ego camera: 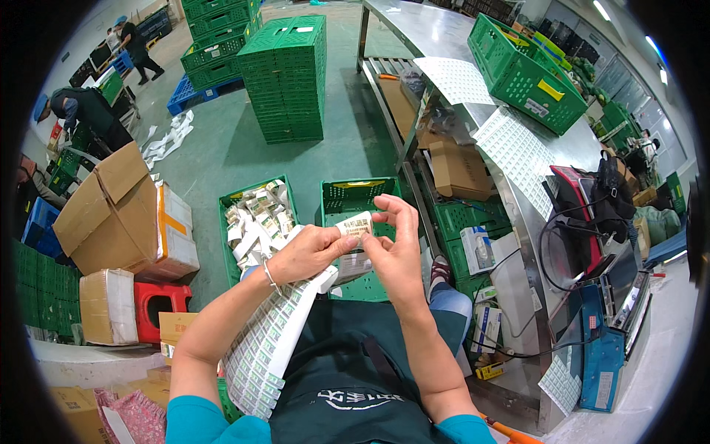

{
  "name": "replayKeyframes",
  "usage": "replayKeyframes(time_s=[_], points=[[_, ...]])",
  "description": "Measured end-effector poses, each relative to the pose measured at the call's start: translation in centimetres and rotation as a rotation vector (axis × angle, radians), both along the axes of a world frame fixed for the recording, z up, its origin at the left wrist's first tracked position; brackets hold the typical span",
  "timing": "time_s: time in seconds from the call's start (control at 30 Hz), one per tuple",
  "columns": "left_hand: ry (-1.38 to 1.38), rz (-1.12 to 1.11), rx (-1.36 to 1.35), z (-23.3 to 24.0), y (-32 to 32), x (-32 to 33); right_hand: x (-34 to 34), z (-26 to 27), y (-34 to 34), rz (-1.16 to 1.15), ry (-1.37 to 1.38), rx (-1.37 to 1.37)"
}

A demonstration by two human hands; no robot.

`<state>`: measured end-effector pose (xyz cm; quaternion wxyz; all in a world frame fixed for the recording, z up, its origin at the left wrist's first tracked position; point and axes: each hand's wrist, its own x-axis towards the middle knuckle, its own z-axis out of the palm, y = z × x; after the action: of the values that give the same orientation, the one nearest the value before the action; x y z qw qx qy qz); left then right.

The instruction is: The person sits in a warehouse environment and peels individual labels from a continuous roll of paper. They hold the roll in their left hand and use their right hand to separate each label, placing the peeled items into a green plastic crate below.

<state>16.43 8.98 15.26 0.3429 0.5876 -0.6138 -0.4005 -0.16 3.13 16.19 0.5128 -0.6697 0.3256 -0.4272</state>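
In front of my apron, my left hand (310,250) grips a small white printed packet (355,224) that bears writing. The thumb and forefinger of my right hand (396,255) meet at its lower right edge, and the other fingers are raised and apart. Under my left forearm, a long sheet of small green-and-white stickers (260,355) slopes across my lap. Ahead on the left, a green crate (223,211) holds many similar white packets (260,216). Partly behind my hands is a second green crate (360,186), with a pale printed item (354,265) visible below the held packet.
A steel table (410,28) on the right carries sticker sheets (516,150), a green crate (527,77) and a black bag (615,194). Stacked green crates (288,83) stand ahead. A carton (111,205) and red stool (161,311) are left. Another person (89,114) bends over crates.
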Motion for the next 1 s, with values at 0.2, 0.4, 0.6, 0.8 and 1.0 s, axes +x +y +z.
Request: replayKeyframes(time_s=[0.2,0.4,0.6,0.8,1.0], points=[[-0.001,0.076,-0.105,-0.3,0.1,0.1,0.5,-1.5,0.9,-0.191,0.261,-0.337],[0.387,-0.056,0.059,-0.3,-0.7,1.3,1.8,-0.9,-1.5,0.058,-0.348,0.221],[0.030,0.172,-0.197,1.5,-4.1,2.3,3.5,-0.7,-6.2,-0.088,-0.205,0.055],[-0.167,0.401,-0.379,4.2,-5.1,7.5,-1.0,-1.5,1.8,0.500,-0.127,0.417],[0.005,0.506,-0.330,3.5,-4.6,9.5,-1.7,-2.1,5.3,0.579,-0.138,0.622]])
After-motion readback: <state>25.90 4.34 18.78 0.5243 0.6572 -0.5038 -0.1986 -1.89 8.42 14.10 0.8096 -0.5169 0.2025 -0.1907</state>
